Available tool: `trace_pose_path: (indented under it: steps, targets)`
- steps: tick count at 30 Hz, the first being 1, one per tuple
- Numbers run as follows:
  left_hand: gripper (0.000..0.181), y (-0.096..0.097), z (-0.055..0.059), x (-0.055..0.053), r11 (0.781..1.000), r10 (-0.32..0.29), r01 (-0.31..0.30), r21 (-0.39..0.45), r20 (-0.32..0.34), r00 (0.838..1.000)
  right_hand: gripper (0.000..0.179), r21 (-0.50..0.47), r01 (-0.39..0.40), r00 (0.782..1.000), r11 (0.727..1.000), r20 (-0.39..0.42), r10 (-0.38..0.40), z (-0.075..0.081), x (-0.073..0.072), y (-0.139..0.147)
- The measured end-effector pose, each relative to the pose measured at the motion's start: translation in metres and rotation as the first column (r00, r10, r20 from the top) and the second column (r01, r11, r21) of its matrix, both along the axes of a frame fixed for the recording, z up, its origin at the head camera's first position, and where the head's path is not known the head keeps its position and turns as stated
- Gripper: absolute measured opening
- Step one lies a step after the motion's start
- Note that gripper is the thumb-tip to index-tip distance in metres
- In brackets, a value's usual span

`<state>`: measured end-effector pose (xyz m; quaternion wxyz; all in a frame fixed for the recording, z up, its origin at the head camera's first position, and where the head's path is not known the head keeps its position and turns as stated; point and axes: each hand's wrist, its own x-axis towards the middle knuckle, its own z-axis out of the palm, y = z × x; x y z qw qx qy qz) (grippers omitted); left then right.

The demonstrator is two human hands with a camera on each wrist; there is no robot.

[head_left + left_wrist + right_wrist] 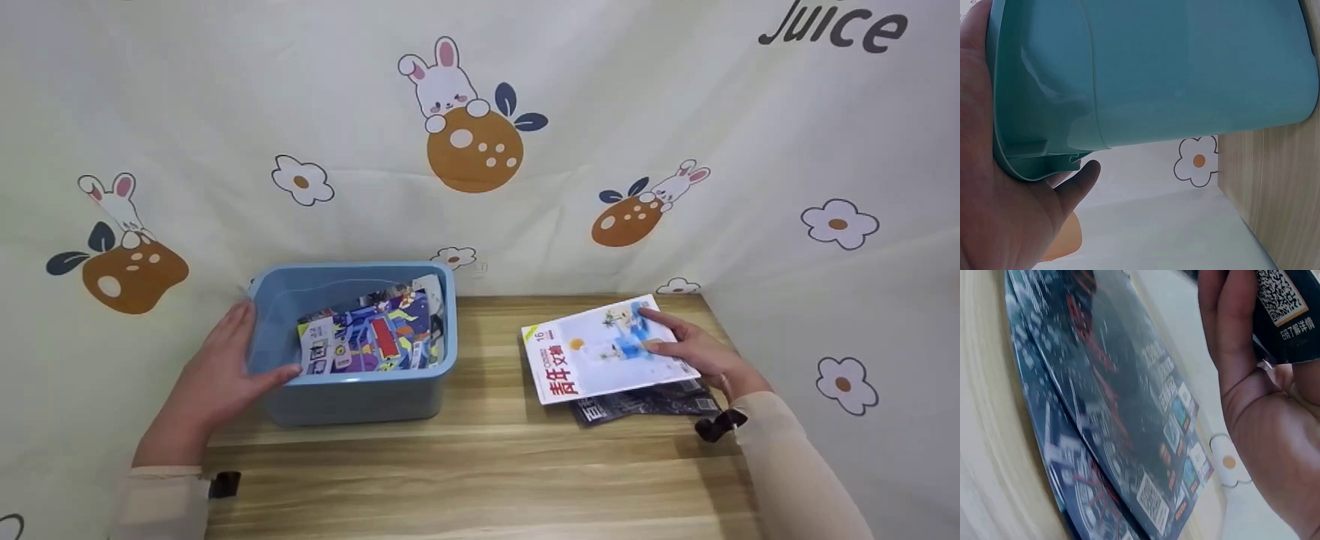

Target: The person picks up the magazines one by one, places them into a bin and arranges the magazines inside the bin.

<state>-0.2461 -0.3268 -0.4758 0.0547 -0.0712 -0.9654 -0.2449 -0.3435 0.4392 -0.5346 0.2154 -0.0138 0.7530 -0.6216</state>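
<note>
A blue plastic storage bin (352,401) stands on the left of the wooden table, holding several magazines; a colourful cartoon cover (379,341) lies uppermost. My left hand (217,375) grips the bin's left rim, its thumb over the front corner. In the left wrist view the palm lies along the rim of the bin (1157,67). On the right, my right hand (701,349) pinches a white-covered magazine (592,360) by its right side, thumb on top. Dark magazines (637,401) lie under it on the table. The right wrist view shows the held magazine (1292,320) raised above the dark magazines (1112,399).
The wooden table (480,465) runs back to a pale cloth (360,217) printed with rabbits, oranges and flowers, which hangs behind and at both sides. Table surface lies between the bin and the magazines. A black strap piece (720,425) hangs at the right wrist.
</note>
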Motion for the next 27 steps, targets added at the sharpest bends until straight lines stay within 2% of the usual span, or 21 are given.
trace_pose_path:
  steps: [6,14,21,27]
  targets:
    - [0.132,-0.001,-0.001,0.000,1.000,-0.002,0.002,0.006,-0.012,1.000,0.082,-0.064,0.071,0.997,0.995,-0.032,-0.074,0.009,0.002,-0.020]
    - [0.132,-0.001,0.000,0.001,1.000,0.001,-0.001,0.003,0.001,1.000,0.081,-0.153,0.123,0.982,0.981,-0.124,-0.142,0.019,0.006,-0.048]
    - [0.131,-0.001,0.000,0.000,1.000,-0.023,0.023,0.002,-0.024,0.999,0.081,-0.275,0.079,0.978,0.958,-0.165,-0.128,0.031,0.011,-0.069]
    - [0.132,-0.001,0.000,0.000,1.000,-0.015,0.015,0.003,-0.012,1.000,0.080,-0.293,0.098,0.973,0.951,-0.174,-0.154,0.044,0.014,-0.086]
